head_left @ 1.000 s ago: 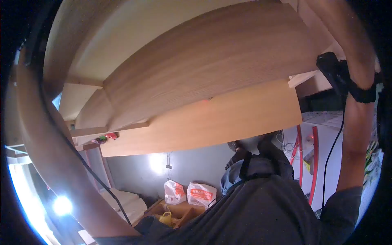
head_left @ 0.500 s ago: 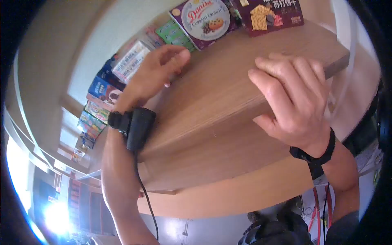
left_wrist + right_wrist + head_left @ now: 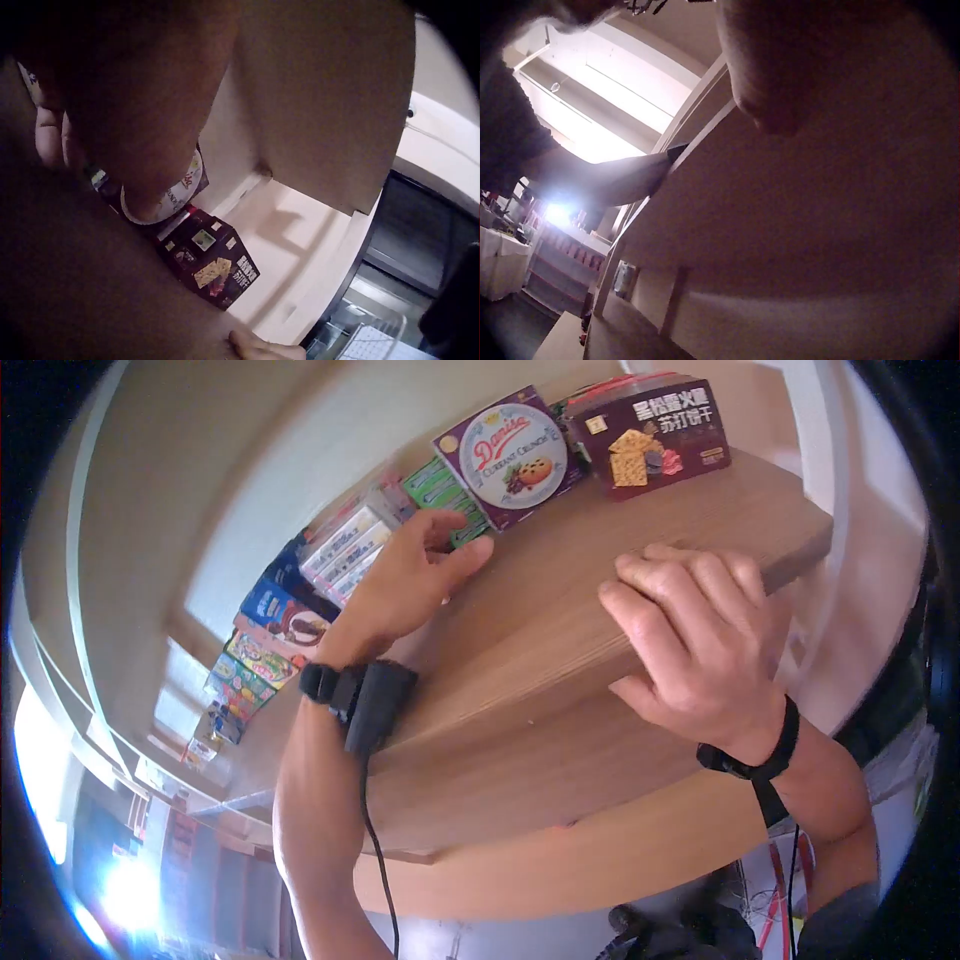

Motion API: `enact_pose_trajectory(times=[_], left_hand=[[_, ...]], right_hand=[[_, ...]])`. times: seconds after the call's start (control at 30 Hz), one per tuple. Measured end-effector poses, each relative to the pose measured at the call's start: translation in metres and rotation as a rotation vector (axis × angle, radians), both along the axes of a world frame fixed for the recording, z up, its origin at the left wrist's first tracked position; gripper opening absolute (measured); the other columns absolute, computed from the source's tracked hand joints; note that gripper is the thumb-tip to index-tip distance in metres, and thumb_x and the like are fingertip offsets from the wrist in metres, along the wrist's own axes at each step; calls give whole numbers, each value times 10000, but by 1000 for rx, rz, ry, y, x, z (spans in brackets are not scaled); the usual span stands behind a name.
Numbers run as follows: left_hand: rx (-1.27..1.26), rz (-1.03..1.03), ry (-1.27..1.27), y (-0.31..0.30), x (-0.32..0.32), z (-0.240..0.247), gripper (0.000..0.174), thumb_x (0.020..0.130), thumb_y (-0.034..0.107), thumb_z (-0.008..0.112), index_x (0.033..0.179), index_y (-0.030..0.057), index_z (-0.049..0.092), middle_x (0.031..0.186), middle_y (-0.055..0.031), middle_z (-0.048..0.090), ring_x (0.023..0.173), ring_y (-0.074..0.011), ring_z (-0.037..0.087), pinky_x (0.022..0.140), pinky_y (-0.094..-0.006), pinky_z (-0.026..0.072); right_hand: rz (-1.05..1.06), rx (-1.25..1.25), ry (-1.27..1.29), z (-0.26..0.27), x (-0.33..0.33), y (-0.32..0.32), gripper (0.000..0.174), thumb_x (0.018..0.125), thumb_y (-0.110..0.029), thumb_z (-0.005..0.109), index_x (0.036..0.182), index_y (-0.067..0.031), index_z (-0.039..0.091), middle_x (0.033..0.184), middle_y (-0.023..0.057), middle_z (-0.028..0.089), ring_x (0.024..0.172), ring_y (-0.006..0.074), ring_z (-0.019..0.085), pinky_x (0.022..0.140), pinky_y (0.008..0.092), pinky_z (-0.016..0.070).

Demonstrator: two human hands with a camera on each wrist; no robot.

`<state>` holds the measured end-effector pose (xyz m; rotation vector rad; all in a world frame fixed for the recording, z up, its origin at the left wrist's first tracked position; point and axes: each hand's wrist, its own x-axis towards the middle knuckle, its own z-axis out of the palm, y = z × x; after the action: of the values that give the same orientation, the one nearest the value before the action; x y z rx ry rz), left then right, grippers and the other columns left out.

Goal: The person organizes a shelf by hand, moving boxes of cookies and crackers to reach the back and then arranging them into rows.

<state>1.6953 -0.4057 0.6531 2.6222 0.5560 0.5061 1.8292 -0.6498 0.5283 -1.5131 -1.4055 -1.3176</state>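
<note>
My left hand [image 3: 415, 570] hovers low over a wooden shelf [image 3: 570, 575], its fingers loosely bent beside green packs [image 3: 440, 495] and white packs [image 3: 345, 550]. Nothing shows in its grasp, though its fingertips are partly hidden. Further right, my right hand [image 3: 705, 645] lies over the shelf's front edge, fingers on the top and thumb toward the front face. Beyond the hands stand a purple Danisa Currant Crunch cookie box [image 3: 518, 458] and a dark maroon cracker box [image 3: 660, 445]. The left wrist view also shows the cracker box [image 3: 217, 266], past the hand.
A row of colourful boxes, among them a blue box [image 3: 275, 610], runs left along the shelf's back. A pale upright [image 3: 822, 435] bounds the right end. A cable [image 3: 378, 850] trails from the left wrist camera. Bright light [image 3: 130, 895] shines at lower left.
The head view has swung up from below the shelf to its top, bringing both hands and the boxes into sight. Over the last half second the hands have shifted only slightly.
</note>
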Motion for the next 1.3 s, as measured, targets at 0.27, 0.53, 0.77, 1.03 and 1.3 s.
enact_pose_trajectory(times=[0.27,0.53,0.77,1.03,1.3], left_hand=[[69,87,109,-15,5,11,655,1007,396,725,1471,-20,524,1293,-158,682,1050,-214,668,802,-330,559],[35,18,46,12,8,-1,744,1000,396,734,1539,-49,477,1357,-161,658,1150,-196,626,925,-333,526],[-17,-43,57,18,14,-5,733,1017,362,721,1520,-110,474,1388,-168,642,1236,-220,600,1064,-334,474],[-76,-75,31,28,21,-7,748,1024,339,712,1571,-83,424,1431,-174,615,1275,-210,580,1100,-344,459],[-94,1,-98,22,20,-11,607,1018,296,721,1512,10,514,1353,-91,653,1164,-169,615,1013,-320,498]], right_hand=[[5,19,-18,-8,4,6,633,499,-201,822,1104,-61,698,1123,101,704,1015,299,689,875,453,474],[7,11,0,-7,0,6,632,481,-212,826,1083,-66,705,1111,93,701,989,287,689,855,446,464],[9,35,6,-5,-2,9,615,485,-180,832,1075,-68,702,1105,81,701,981,286,689,841,437,456],[-2,10,18,-7,0,6,663,463,-155,844,1103,-77,690,1127,79,698,985,279,684,837,439,457],[10,20,12,-5,-1,5,673,473,-152,852,1121,-79,687,1127,79,696,994,279,679,854,434,452]])
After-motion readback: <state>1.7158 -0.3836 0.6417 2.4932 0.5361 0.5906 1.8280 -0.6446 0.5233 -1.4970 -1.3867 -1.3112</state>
